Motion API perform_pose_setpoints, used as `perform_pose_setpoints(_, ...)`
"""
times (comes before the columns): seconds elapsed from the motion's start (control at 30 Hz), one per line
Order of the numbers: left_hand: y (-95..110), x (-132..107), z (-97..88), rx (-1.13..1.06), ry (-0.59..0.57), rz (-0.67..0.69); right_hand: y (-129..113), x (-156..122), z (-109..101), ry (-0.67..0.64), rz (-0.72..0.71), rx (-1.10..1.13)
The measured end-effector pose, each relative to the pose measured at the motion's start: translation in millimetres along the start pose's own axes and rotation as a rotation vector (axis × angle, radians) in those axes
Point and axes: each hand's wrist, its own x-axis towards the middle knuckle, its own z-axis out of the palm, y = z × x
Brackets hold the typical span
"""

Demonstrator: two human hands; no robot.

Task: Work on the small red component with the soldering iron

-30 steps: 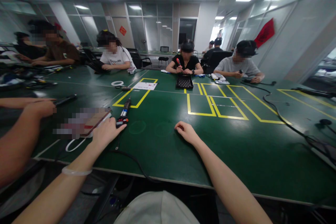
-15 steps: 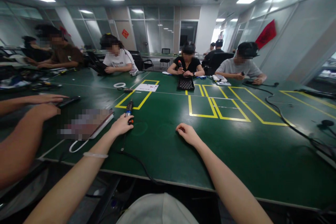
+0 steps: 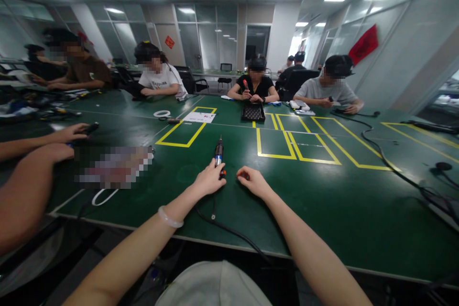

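My left hand is wrapped around an electric screwdriver, black with a blue band and an orange-red part by my fingers. The tool lies low over the green table, its tip pointing away from me. A black cord runs on the table behind it and over the near edge. My right hand rests on the table just right of the screwdriver, apart from it. Its fingers are loosely curled in, and I see nothing in them.
Yellow tape outlines mark the green table. A co-worker's hands are at my left, near a blurred flat item with a white loop. Across sit several people, one with a black tray. A white sheet and tape roll lie ahead.
My left hand has moved the screwdriver to the right, close to my right hand, and its cord has shifted along. My right hand has hardly moved.
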Motion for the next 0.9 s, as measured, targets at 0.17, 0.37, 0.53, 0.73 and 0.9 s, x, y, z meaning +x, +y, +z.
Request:
perform_pose_setpoints(0.17,45.0,4.9,9.5,-0.044,-0.021,0.047,1.5,0.1,-5.6,-0.008,0.001,0.003)
perform_pose_setpoints(0.37,48.6,10.0,13.6,-0.12,-0.037,0.058,5.4,-0.3,-10.2,-0.082,-0.13,-0.05)
perform_pose_setpoints(0.53,29.0,15.5,23.4,-0.289,-0.045,0.125,2.9,0.3,-11.7,-0.059,-0.151,-0.106)
perform_pose_setpoints(0.73,13.2,20.4,29.9,-0.451,-0.002,0.175,12.7,1.8,-13.3,-0.025,0.022,0.2)
perform_pose_setpoints(0.9,12.2,19.3,26.2,-0.488,0.088,0.195,19.7,4.7,-11.4,-0.041,0.169,0.379)
